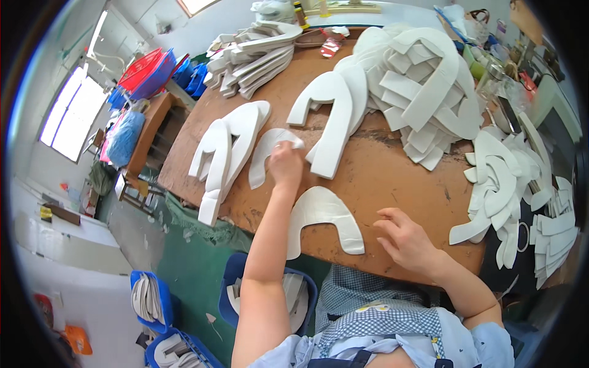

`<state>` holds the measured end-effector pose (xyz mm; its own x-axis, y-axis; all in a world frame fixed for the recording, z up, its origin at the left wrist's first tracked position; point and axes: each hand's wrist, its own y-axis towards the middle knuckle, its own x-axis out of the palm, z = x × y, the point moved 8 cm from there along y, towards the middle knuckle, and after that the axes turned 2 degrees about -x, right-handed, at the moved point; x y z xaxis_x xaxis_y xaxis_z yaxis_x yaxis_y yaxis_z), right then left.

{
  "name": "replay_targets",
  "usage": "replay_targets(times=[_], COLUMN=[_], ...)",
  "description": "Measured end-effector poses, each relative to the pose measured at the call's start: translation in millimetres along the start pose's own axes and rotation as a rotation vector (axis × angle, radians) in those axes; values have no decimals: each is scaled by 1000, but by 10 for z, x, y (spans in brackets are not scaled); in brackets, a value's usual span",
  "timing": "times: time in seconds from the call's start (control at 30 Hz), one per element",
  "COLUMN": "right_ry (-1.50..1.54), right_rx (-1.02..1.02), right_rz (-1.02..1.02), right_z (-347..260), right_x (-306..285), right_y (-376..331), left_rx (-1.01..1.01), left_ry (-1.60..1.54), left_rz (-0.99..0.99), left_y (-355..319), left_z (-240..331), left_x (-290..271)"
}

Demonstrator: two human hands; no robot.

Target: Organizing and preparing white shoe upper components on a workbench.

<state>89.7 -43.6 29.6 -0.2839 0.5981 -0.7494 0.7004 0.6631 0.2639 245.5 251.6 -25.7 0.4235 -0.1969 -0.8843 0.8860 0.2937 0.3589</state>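
My left hand (pixel 286 164) reaches out over the brown table, its fingers closed on the right end of a thin, curved white foam piece (pixel 265 147). Just in front of me lies a white U-shaped foam piece (pixel 322 208), its two legs pointing toward me. To the right of that piece my right hand (pixel 402 238) hovers over the table, fingers apart and holding nothing. Two overlapping stacks of arched foam pieces (pixel 224 144) sit left of my left hand. Beyond it, larger arched pieces (pixel 331 110) lie overlapped.
A tall heap of white foam pieces (pixel 429 80) fills the table's back right. Curved offcuts (pixel 497 178) pile at the right edge. Another stack (pixel 254 58) stands at the back left. A blue bin (pixel 228 276) with foam pieces stands below the table's front edge.
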Motion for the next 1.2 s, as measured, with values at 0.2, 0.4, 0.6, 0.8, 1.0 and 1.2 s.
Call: replay_targets(times=[0.2,0.4,0.6,0.8,1.0,1.2], right_ry=[1122,1605,1376,1080,1215,1192], right_rx=[609,596,666,516,742,706], right_rz=[100,243,111,63,165,17], right_z=[658,854,844,750,902,569], right_x=[-60,109,175,40,134,76], right_y=[-701,-462,-663,-748,-897,-770], left_rx=[472,930,868,929,611,104], left_ry=[-506,-807,-776,-748,-763,-1097], left_rz=[354,-204,-412,-440,-338,-787], left_y=[-833,-2162,-2299,-2209,-1788,-1781], left_z=[1151,2128,2220,2365,2072,1683], left_x=[-992,-839,-624,-544,-797,-347])
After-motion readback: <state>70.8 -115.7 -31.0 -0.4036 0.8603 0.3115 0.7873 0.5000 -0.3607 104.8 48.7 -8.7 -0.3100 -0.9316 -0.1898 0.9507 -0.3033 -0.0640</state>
